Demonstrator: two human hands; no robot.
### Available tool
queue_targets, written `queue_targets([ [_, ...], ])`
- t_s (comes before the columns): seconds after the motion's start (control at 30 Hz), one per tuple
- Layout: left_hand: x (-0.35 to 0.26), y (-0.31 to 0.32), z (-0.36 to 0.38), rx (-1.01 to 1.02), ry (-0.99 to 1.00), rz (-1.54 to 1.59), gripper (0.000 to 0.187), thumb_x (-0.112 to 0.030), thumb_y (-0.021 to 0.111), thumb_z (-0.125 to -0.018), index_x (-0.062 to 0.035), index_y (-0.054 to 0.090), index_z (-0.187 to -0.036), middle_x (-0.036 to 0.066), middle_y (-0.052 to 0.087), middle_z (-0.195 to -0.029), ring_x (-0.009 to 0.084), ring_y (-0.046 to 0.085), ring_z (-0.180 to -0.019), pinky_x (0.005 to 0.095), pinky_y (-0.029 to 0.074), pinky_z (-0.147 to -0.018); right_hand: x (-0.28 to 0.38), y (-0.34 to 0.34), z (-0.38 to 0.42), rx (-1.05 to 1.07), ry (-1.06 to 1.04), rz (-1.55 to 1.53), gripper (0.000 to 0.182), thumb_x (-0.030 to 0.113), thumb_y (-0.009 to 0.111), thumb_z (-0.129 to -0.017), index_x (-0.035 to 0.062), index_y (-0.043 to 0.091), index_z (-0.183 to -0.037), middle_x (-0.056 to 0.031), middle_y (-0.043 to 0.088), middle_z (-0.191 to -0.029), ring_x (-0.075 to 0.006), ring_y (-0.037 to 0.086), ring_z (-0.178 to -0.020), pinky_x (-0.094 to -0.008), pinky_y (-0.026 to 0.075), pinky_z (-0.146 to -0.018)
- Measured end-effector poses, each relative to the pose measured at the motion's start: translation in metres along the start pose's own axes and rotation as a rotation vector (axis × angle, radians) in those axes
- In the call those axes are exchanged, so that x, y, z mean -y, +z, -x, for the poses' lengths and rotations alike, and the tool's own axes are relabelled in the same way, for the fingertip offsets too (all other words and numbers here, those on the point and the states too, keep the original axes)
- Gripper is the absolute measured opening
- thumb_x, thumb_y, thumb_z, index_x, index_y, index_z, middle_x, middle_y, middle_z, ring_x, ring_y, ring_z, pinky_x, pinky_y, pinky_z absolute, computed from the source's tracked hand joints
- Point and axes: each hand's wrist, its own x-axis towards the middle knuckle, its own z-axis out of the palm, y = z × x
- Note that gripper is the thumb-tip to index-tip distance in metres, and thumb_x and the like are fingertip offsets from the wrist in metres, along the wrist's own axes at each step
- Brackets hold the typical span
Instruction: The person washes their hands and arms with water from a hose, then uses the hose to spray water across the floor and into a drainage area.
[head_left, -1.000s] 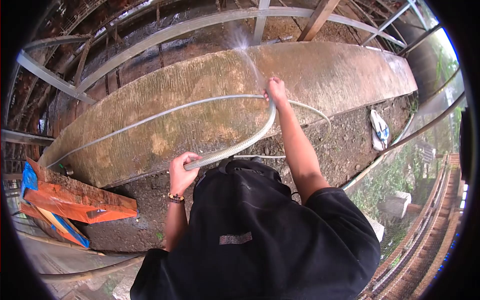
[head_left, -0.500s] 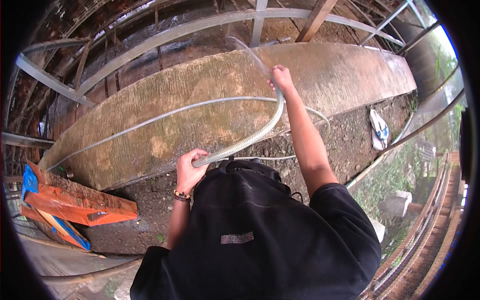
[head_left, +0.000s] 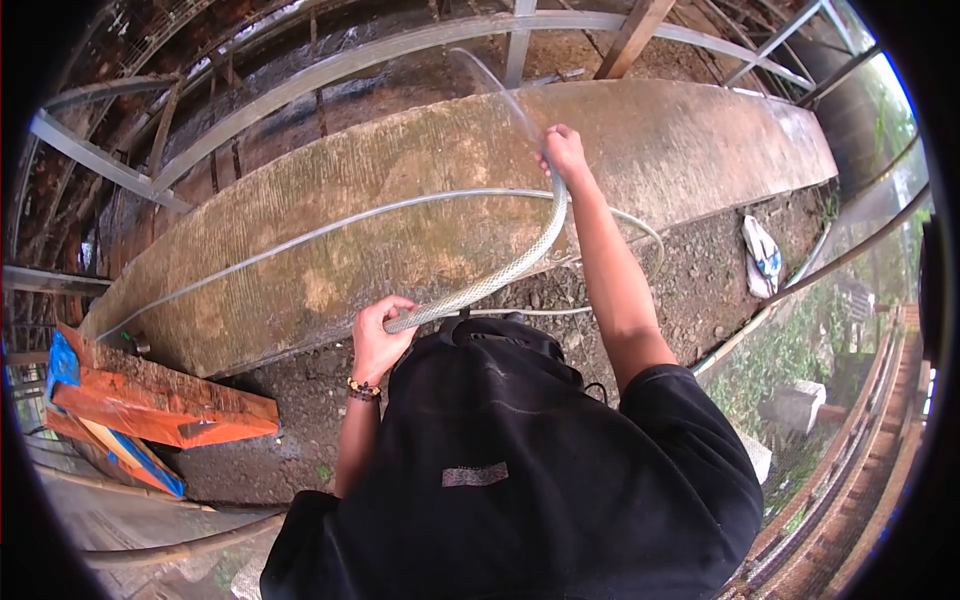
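A clear braided hose (head_left: 500, 278) curves between my two hands. Near its upper end, my right hand (head_left: 563, 153) is closed round it, out over the concrete slab (head_left: 400, 240). From there a stream of water (head_left: 502, 88) arcs up and to the left, past the slab's far edge. My left hand (head_left: 381, 335), with a beaded bracelet at the wrist, grips the hose lower down, close to my body. More of the hose lies across the slab to the far left, and a loop of it shows right of my right forearm.
Metal framing (head_left: 330, 72) runs beyond the slab. An orange board structure (head_left: 170, 400) with blue parts stands at the left. A white and blue bag (head_left: 762, 257) lies on the soil at the right, near netting and a long pole (head_left: 850, 262).
The water stream reaches slightly higher and further left in the view. Both hands keep their hold on the hose, nearly unmoved.
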Motion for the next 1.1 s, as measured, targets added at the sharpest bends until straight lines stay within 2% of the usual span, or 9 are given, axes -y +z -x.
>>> queue_targets([
  [0.17, 0.000, 0.002, -0.001, 0.002, -0.007, 0.012, 0.015, -0.002, 0.072, -0.072, -0.0027, 0.067, -0.086, -0.005, 0.044, -0.057, 0.0032, 0.042, -0.057, 0.0229, 0.034, -0.053, -0.009, 0.001, 0.001, 0.008, 0.063, 0.023, 0.018, 0.013, 0.044, -0.088, 0.0001, 0.055, -0.092, -0.0113, 0.058, -0.060, -0.0147, 0.050, -0.043, -0.0301, 0.041, -0.036],
  [0.27, 0.007, 0.006, -0.002, -0.046, 0.021, 0.020, 0.015, -0.014, 0.077, -0.071, -0.0084, 0.070, -0.082, 0.001, 0.044, -0.050, 0.0089, 0.039, -0.047, 0.0288, 0.032, -0.046, -0.003, 0.001, -0.002, 0.015, 0.021, 0.013, 0.017, 0.013, 0.044, -0.088, 0.0002, 0.055, -0.092, -0.0112, 0.057, -0.060, -0.0147, 0.050, -0.043, -0.0299, 0.042, -0.036],
  [0.47, 0.007, 0.008, -0.003, -0.048, 0.037, -0.010, 0.014, -0.016, 0.077, -0.073, -0.0084, 0.069, -0.081, 0.001, 0.044, -0.050, 0.0088, 0.038, -0.046, 0.0293, 0.031, -0.045, 0.005, 0.001, 0.001, 0.013, -0.028, -0.014, 0.015, 0.013, 0.046, -0.088, 0.0012, 0.055, -0.089, -0.0107, 0.058, -0.060, -0.0143, 0.050, -0.043, -0.0301, 0.041, -0.037],
  [0.67, 0.008, 0.010, -0.002, -0.074, 0.051, 0.031, 0.014, -0.017, 0.078, -0.074, -0.0083, 0.069, -0.080, 0.001, 0.043, -0.049, 0.0089, 0.037, -0.046, 0.0296, 0.030, -0.045, 0.001, 0.001, -0.001, 0.020, 0.029, 0.015, 0.016, 0.013, 0.046, -0.087, 0.0006, 0.055, -0.091, -0.0111, 0.058, -0.061, -0.0139, 0.051, -0.043, -0.0296, 0.041, -0.037],
  [0.77, 0.008, 0.010, -0.002, -0.069, 0.043, -0.008, 0.015, -0.017, 0.078, -0.073, -0.0083, 0.069, -0.080, 0.001, 0.044, -0.050, 0.0084, 0.038, -0.046, 0.0294, 0.030, -0.045, 0.010, -0.001, 0.000, 0.019, -0.068, -0.010, 0.017, 0.014, 0.046, -0.087, 0.0001, 0.055, -0.091, -0.0115, 0.058, -0.061, -0.0143, 0.051, -0.043, -0.0297, 0.042, -0.037],
  [0.97, 0.003, 0.011, -0.001, -0.057, 0.016, 0.027, 0.014, -0.017, 0.077, -0.072, -0.0088, 0.070, -0.082, 0.001, 0.044, -0.051, 0.0088, 0.039, -0.047, 0.0288, 0.032, -0.046, -0.010, -0.002, -0.009, 0.045, 0.053, 0.031, 0.017, 0.013, 0.045, -0.087, -0.0002, 0.055, -0.091, -0.0119, 0.058, -0.062, -0.0144, 0.050, -0.043, -0.0298, 0.042, -0.037],
  [1.1, 0.000, 0.012, -0.001, -0.045, 0.003, 0.023, 0.016, -0.015, 0.077, -0.071, -0.0084, 0.070, -0.083, 0.001, 0.043, -0.051, 0.0091, 0.039, -0.048, 0.0285, 0.033, -0.047, -0.003, -0.001, -0.008, 0.039, 0.027, 0.015, 0.018, 0.013, 0.045, -0.087, -0.0005, 0.055, -0.092, -0.0123, 0.058, -0.062, -0.0148, 0.051, -0.043, -0.0299, 0.041, -0.037],
])
